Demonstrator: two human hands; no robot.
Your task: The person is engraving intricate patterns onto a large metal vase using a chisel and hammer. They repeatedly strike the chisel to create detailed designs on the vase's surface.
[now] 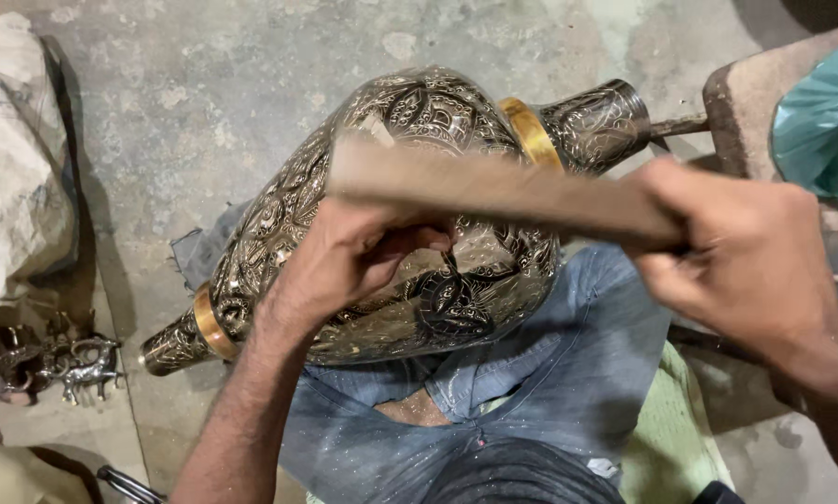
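1. Left hand fingers [409, 245] pinch a small chisel [449, 263] against the engraved brass vase [409, 215] lying across the lap.
2. Right hand [750, 261], closed tight around the wooden mallet [493, 191], which is blurred.
3. Judgement: keep the tip planted, strikes light.
4. Metal figurines [59, 364] on the floor [195, 84], left.

Bare concrete floor [204, 93], grey and blotchy, with things set down along its edges.

A worn pale sack [13, 159] slumps on the floor at the left edge, and just below it a cluster of small metal animal figurines [59, 359] stands on the concrete (horse-like shapes, though they are too small to tell for sure). At the upper right a brown block [746, 103] rests on the floor, with a teal plastic bag [825, 121] lying on top of it. A pale green cloth [671, 429] is spread on the floor at the lower right, partly under the person's jeans-clad leg [568, 364].
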